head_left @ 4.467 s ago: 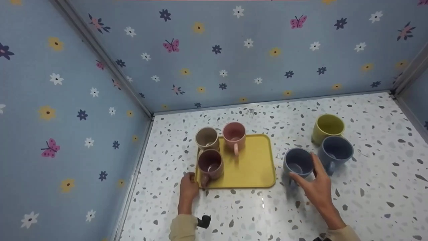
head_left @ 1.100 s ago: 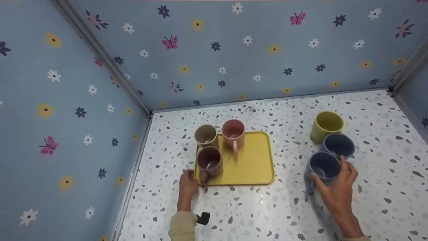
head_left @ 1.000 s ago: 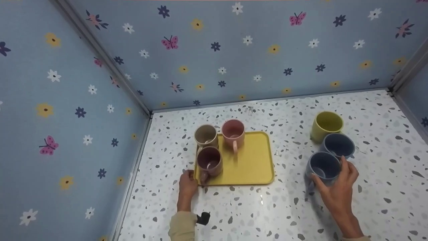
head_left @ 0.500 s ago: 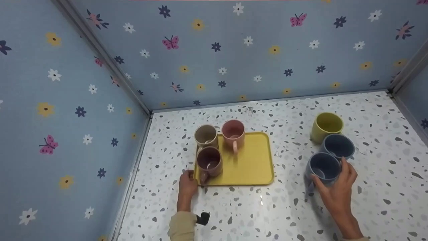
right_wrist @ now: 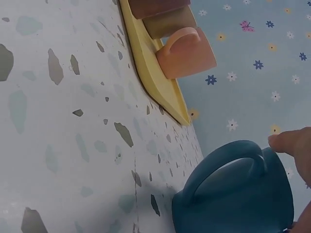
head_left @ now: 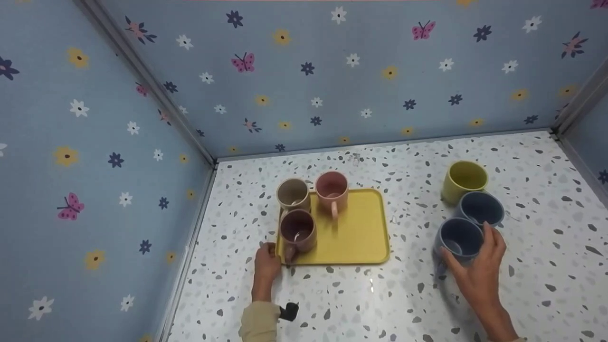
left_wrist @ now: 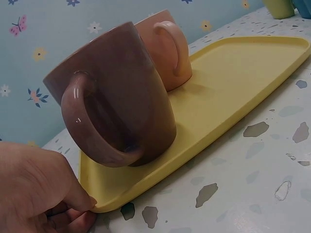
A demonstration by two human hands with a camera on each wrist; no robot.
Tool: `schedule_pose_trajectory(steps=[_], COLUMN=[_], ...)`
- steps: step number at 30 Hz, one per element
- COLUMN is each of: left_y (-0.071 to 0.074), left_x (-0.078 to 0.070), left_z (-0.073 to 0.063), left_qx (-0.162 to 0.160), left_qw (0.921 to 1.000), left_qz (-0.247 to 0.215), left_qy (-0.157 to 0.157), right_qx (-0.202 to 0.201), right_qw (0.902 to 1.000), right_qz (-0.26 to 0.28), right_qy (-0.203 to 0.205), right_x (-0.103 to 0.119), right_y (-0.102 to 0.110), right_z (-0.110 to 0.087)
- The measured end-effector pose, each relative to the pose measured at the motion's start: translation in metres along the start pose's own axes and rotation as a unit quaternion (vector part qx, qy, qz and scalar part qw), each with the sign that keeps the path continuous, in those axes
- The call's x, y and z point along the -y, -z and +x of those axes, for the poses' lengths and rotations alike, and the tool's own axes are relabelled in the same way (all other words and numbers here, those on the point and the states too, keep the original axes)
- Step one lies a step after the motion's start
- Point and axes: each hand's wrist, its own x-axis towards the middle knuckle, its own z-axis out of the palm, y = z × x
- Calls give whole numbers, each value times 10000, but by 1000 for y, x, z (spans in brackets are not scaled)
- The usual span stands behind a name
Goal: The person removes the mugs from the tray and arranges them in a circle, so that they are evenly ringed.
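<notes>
My left hand (head_left: 267,262) pinches the near left corner of a yellow tray (head_left: 354,237); in the left wrist view the thumb lies on its rim. Upright on the tray are a brown mug (left_wrist: 116,92) near that hand, a beige mug (head_left: 292,194) behind it and a pink mug (head_left: 331,190) with its handle toward me. My right hand (head_left: 479,273) holds a blue mug (head_left: 460,237) by its sides, thumb and fingers near the rim. The mug's handle shows in the right wrist view. A second blue mug (head_left: 482,209) stands right behind it.
A yellow-green mug (head_left: 466,176) stands behind the blue mugs. The speckled white tabletop (head_left: 408,166) ends at flowered blue panels (head_left: 351,85) at the back and left. Bare tabletop lies between the tray and the right-hand mugs.
Since the earliest frame, my right hand has carried the blue mug rightward from near the tray to beside the other blue mug. Over the last second it has stayed there. The left hand keeps its place.
</notes>
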Motion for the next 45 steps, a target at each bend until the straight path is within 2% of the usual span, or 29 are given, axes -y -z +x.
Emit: schedule_pose_trajectory(steps=[7,10,14,22,28,38,45], left_y=[0,-1,-1,-2,-2,-4,-3], left_x=[2,2,3,3,1,4,4], left_z=[-1,-1,-1,-1,-1,0,1], left_qx=[-84,-105,-59,31,50,-191,-161], left_qw=[9997,9996,9998,9998,9997,9994,9996], left_qz=[-110,-100,-106,-172,-207,-82,-91], left_qy=[-216,-253,-151,30,107,-270,-197], right_qx=[-227,-182,-94,132,411,835,1157], right_qw=[9976,9971,9959,9868,9813,9760,9687], right_qz=[92,127,182,420,783,1038,1215], right_qy=[644,731,875,1559,1708,1725,1830], right_x=[10,16,25,50,72,102,114], right_y=[1,-1,-5,-23,-39,-60,-76], right_z=[7,10,14,19,19,22,21])
